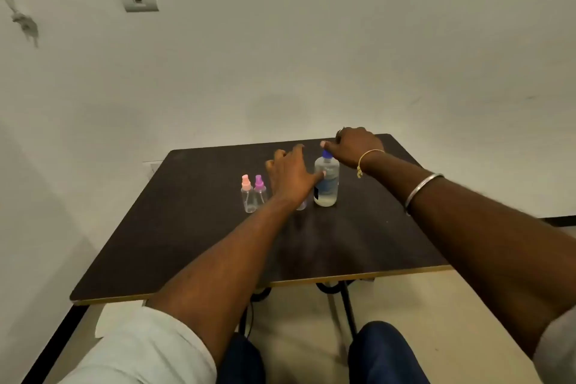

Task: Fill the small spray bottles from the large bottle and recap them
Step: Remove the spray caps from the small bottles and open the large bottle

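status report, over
Left hand open, thumb on large bottle. Right hand grips its blue cap. Pink spray bottle, purple spray bottle capped; third bottle behind left wrist.

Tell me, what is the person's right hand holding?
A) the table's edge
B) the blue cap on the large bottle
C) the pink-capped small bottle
B: the right hand curls round the blue cap atop the large bottle.

I see white sleeves (140,349) rolled up at lower left and right, blue trousers (383,352) bottom centre, a gold bracelet (367,157) and silver bangle (421,189) right of centre, a ring (340,130) on my right hand (355,143).
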